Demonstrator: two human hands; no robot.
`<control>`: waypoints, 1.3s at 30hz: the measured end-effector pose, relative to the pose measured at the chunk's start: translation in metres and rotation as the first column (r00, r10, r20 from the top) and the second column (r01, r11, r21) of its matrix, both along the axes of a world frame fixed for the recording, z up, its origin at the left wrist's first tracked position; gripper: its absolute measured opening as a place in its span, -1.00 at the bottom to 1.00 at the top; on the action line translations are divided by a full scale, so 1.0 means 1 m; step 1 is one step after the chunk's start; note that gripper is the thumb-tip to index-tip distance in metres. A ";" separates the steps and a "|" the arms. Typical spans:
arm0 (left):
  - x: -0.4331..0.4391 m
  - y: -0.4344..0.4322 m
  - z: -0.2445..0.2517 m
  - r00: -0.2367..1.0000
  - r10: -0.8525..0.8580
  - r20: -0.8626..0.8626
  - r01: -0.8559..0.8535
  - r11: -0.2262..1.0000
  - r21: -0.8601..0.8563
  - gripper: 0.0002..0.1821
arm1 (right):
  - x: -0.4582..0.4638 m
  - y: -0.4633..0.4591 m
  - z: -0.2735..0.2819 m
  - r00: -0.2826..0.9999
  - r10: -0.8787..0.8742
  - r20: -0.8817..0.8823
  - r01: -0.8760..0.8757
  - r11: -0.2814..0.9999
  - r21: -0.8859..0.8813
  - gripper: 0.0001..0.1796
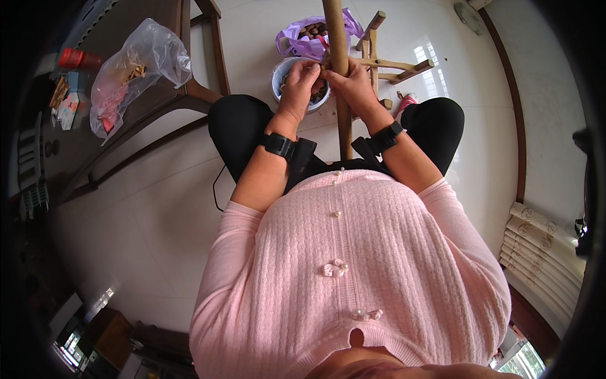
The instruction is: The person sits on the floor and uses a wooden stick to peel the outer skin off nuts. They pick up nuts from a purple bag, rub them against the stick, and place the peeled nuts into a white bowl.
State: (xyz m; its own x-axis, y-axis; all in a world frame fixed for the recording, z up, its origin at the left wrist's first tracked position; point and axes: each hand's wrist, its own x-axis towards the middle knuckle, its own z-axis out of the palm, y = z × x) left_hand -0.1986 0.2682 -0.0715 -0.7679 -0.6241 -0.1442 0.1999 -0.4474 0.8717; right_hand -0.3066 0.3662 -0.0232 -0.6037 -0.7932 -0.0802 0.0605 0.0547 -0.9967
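Note:
My left hand (299,91) and my right hand (351,81) meet above a bucket. Between their fingertips is a small brown nut piece (324,68), mostly covered by the fingers. A long wooden pole (337,33) rises in front of me, and my right thumb crosses it while other fingers of that hand show on its far side. Under my left hand stands the light-blue bucket (276,81), lined with plastic and holding what look like shell pieces. Just beyond it, a purple plastic bag (296,47) lies open with brown nuts (312,31) inside.
A wooden folding stool frame (374,62) stands right of the pole. On the dark table (158,97) at left lie a clear plastic bag (151,45) with nut kernels (136,72), a red-lidded jar (71,58) and small boxes (68,110). A pink shoe (408,99) shows near my right knee.

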 end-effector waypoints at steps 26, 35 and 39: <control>0.002 -0.002 0.001 0.967 -0.124 -0.222 0.160 0.975 0.151 -0.60 | 0.001 0.001 0.012 0.998 0.033 0.049 -0.032 0.999 -0.032 -0.79; 0.007 0.001 0.012 0.981 -0.188 0.041 0.186 0.982 0.037 -0.63 | -0.003 -0.001 0.007 0.991 0.133 0.029 -0.133 0.991 0.026 -0.80; 0.003 0.008 0.012 0.991 -0.095 0.095 0.114 0.967 -0.228 -0.65 | -0.006 -0.001 0.004 0.985 0.173 -0.026 -0.169 0.978 0.119 -0.79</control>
State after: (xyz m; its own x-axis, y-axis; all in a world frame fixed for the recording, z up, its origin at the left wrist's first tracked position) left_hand -0.1954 0.2759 -0.0600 -0.8223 -0.5647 -0.0703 0.0859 -0.2454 0.9656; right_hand -0.3121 0.3655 -0.0192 -0.4644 -0.8714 -0.1581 0.0043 0.1763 -0.9843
